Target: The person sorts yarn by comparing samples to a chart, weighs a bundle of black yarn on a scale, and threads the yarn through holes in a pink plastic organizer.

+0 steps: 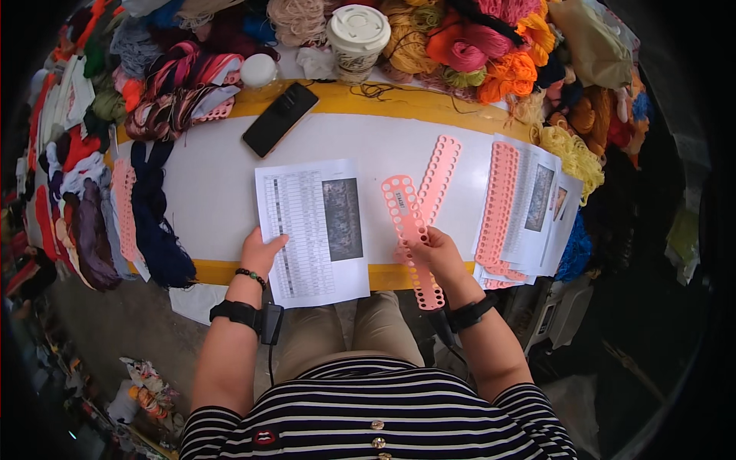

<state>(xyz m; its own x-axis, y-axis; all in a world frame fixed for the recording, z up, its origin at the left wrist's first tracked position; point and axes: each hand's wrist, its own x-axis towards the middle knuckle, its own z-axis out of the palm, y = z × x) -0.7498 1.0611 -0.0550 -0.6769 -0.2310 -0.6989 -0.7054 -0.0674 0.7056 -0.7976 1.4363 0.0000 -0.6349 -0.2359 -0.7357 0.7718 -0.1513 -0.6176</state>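
Note:
My left hand (262, 257) grips the left edge of a printed sheet (310, 230), thumb on top and fingers underneath. The sheet carries a table and a dark speckled picture, and its lower part reaches past the table's front edge. In my right hand (438, 253) is a pink thread organizer card (404, 203), a long strip with holes along both sides and a small label near its top. It is held about its middle, tilted over the front edge. A second pink card (441, 172) lies on the table just behind it.
Stacked sheets with more pink cards (500, 199) lie at the right. A black phone (280, 119), a lidded paper cup (357, 38) and a round white-lidded jar (259, 70) stand toward the back. Colourful yarn skeins (468, 50) heap around the rim; dark blue yarn (159, 218) hangs at left.

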